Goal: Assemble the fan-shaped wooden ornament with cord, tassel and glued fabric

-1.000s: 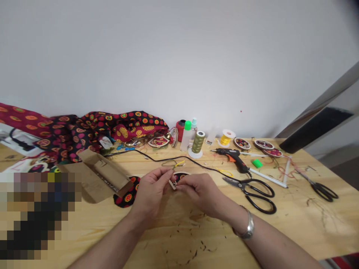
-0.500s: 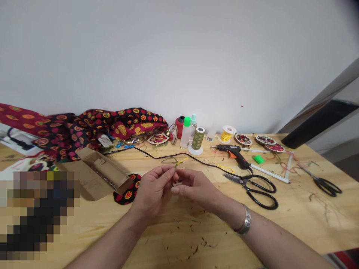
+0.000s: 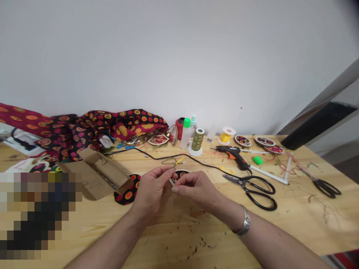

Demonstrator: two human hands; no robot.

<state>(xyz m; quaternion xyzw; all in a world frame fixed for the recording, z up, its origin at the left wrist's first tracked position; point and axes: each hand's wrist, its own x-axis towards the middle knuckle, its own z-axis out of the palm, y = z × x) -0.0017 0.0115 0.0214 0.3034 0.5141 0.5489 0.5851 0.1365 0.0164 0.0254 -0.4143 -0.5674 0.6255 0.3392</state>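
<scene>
Low over the table, my left hand pinches a small ornament with a dark patterned face and a pale rim. A yellow tie and some olive thread stick up from its top. My right hand, with a silver bracelet at the wrist, has thumb and forefinger pressed together at the ornament's lower edge. Fingers hide much of the piece. Left of my hands, a patterned fabric piece lies partly under an open cardboard box.
Black-handled scissors and a glue gun lie to the right, the gun's black cord crossing behind my hands. Behind stand a green thread spool, a green-capped bottle and a yellow spool. Patterned cloth is heaped at back left.
The ornament has turned so that its dark face and pale rim show between my hands. My right fingers have shifted slightly and now pinch at its lower edge.
</scene>
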